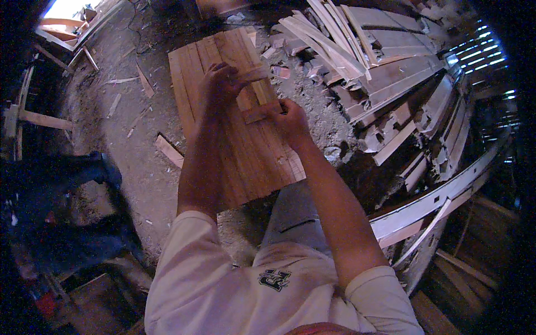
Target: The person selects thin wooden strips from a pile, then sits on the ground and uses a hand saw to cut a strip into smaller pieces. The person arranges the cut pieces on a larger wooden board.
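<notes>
Watching remotely, I see the left hand (220, 84) and right hand (290, 118), fingers closed, pinching a short wooden strip (261, 111) across the slatted panel (192, 84) near its right edge; squaring it first looks wise.

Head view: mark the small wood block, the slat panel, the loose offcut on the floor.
small wood block (261, 112), head view, middle of its face
slat panel (262, 159), head view, bare lower slats
loose offcut (168, 151), head view, centre
</notes>
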The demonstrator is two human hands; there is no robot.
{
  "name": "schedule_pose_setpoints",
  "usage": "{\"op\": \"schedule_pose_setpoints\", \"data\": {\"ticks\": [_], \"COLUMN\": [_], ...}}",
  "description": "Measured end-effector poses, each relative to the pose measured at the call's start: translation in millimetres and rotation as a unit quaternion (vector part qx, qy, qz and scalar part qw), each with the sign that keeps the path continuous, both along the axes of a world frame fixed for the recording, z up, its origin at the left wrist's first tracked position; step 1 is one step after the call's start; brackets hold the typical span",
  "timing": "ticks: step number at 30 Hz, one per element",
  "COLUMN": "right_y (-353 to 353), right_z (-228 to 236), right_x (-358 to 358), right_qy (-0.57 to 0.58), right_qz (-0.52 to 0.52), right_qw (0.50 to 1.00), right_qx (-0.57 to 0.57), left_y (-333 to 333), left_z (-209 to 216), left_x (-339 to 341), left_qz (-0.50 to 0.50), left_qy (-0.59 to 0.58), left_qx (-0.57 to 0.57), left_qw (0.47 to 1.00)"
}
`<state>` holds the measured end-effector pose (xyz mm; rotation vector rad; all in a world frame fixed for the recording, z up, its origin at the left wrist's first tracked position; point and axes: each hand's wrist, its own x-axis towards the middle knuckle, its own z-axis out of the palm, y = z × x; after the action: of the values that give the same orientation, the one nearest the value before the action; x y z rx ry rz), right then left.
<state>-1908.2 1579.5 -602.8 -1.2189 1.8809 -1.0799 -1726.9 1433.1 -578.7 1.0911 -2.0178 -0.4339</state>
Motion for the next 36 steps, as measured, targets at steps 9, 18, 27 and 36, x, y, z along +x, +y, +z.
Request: {"op": "schedule_pose_setpoints", "data": {"ticks": [9,18,27,36], "right_y": [4.1,5.7,5.0,-0.5], "right_z": [3.6,19.7,23.6,-5.6], "right_x": [2.0,8.1,3.5,-0.2], "right_qy": [0.020,-0.009,-0.031,0.005], "right_qz": [0.007,-0.001,0.002,-0.003], "right_qw": [1.000,1.000,0.999,1.000], "right_qx": [0.000,0.018,0.044,0.012], "left_y": [-0.1,-3.8,5.7,2.1], "left_z": [0.2,-4.1,17.7,8.9], "left_x": [3.9,8.6,3.7,6.8], "left_qz": [-0.007,-0.012,0.006,-0.013], "left_qy": [0.002,-0.025,-0.054,-0.016], "left_qx": [-0.012,0.036,0.060,0.030], "left_qw": [1.000,0.999,0.997,0.999]}}
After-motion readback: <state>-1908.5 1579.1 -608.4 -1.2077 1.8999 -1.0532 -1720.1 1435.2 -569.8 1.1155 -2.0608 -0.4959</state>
